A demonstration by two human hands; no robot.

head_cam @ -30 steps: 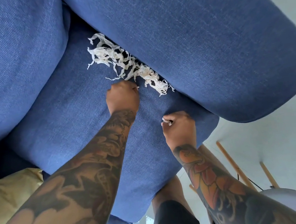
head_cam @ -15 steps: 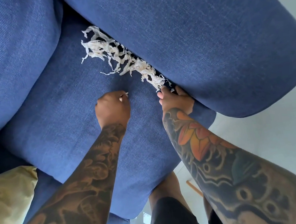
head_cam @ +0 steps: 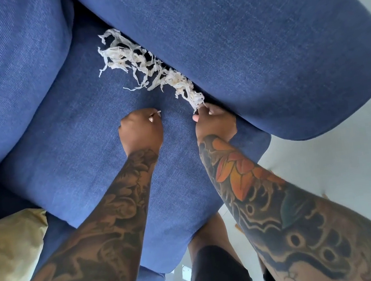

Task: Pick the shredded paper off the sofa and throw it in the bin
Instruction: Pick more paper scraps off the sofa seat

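A line of white shredded paper (head_cam: 144, 68) lies on the blue sofa seat cushion (head_cam: 74, 143), along the crease under the armrest (head_cam: 262, 47). My right hand (head_cam: 213, 122) pinches the near end of that line, fingertips closed on the strips. My left hand (head_cam: 140, 129) is a fist on the cushion just left of it, with small white bits showing between the fingers. No bin is in view.
The sofa back cushion (head_cam: 5, 69) rises at the left. A yellow pillow (head_cam: 8, 253) lies at the lower left. Pale floor (head_cam: 336, 167) shows at the right, and my legs in dark shorts (head_cam: 218, 275) stand at the seat's front edge.
My right hand reached up from the front of the cushion to the near end of the paper line and closed on it. My left hand drew back a little from the paper, still fisted.
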